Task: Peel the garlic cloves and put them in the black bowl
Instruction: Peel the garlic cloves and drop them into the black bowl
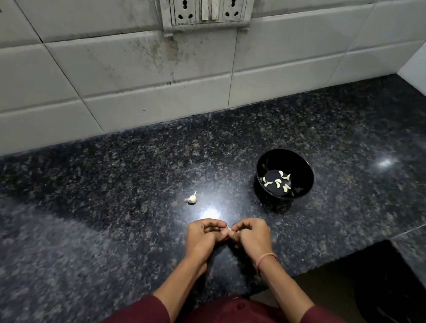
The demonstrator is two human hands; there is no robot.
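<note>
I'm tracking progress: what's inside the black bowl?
Several peeled garlic cloves lie scattered on the floor of the black bowl. The near rim hides the strip of floor just below it, so anything lying there cannot be seen.

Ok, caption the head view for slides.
Left hand and right hand peel a clove near the bowl of peeled cloves.

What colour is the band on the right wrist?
The band is pale pink; the head view shows it.

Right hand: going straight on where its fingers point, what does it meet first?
Probably the left hand, just past the clove that it and the right hand pinch; depth is unclear.
</note>
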